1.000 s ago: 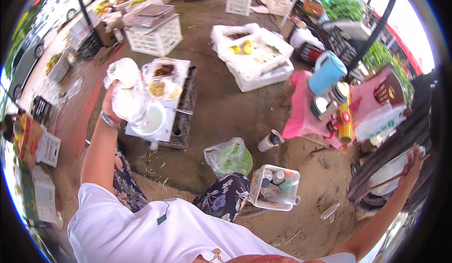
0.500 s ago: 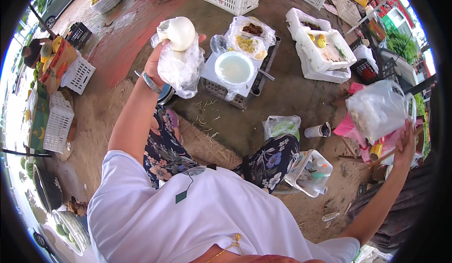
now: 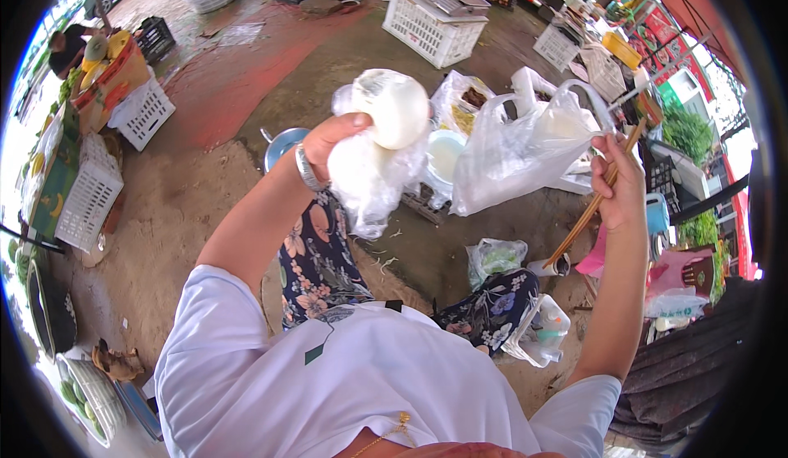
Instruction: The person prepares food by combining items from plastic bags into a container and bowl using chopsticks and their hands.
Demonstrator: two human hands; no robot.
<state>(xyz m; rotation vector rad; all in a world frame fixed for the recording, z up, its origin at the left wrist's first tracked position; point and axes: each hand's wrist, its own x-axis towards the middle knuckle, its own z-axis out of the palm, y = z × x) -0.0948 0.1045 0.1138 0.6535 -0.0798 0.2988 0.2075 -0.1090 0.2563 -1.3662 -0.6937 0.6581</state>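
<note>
My left hand (image 3: 332, 139) grips a rounded white bowl (image 3: 402, 112) together with crumpled clear plastic wrapping (image 3: 367, 191) that hangs below it. At the right, my right hand (image 3: 621, 185) is closed on the gathered top of a translucent white plastic bag (image 3: 515, 162). A pair of wooden chopsticks (image 3: 581, 226) sticks out downward from the same hand. Between the bowl and the bag, a white basin of pale liquid (image 3: 444, 150) shows partly on a low stand. Bags of yellow and brown food (image 3: 465, 112) lie behind it, partly covered by the plastic bag.
A metal pan (image 3: 285, 148) sits on the ground beyond my left forearm. By my right knee are a clear bag with something green (image 3: 497, 257) and a white basket (image 3: 542, 331). White crates (image 3: 431, 35) stand farther back; fruit boxes (image 3: 107, 80) line the left.
My right hand has swung inward with the plastic bag, now in front of the stand, and the chopsticks show clearly. My left hand has moved right and lower with the bowl.
</note>
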